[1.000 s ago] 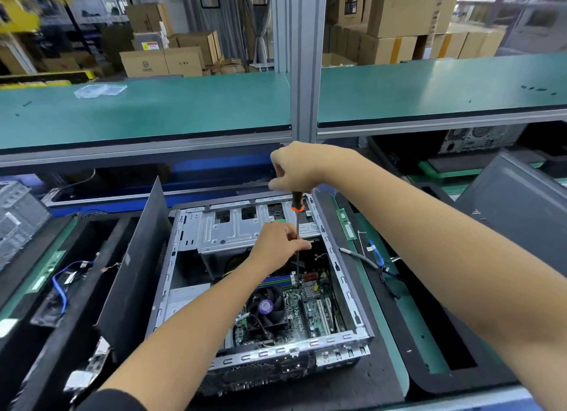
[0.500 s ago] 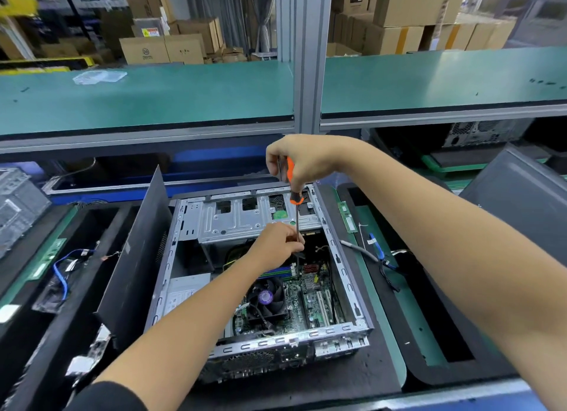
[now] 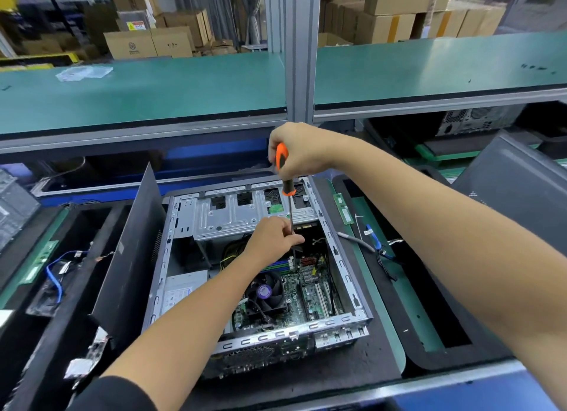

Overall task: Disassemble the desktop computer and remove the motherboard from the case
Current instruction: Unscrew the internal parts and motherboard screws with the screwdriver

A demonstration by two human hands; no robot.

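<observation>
Right hand (image 3: 302, 151) clenched round orange-and-black screwdriver handle (image 3: 283, 171), held upright for downward pressure; left hand (image 3: 271, 237) pinching thin steel shaft (image 3: 290, 217), likely steadying the hidden tip on a screw; green motherboard (image 3: 302, 291) seated on floor of open grey metal case (image 3: 345, 275), below silver drive cage (image 3: 233, 215); not yet freed.

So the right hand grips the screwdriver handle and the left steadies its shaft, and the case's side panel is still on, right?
Not quite. The head view shows the case open, motherboard exposed. The rest holds: the right hand grips the screwdriver handle and the left hand steadies its shaft.
</observation>
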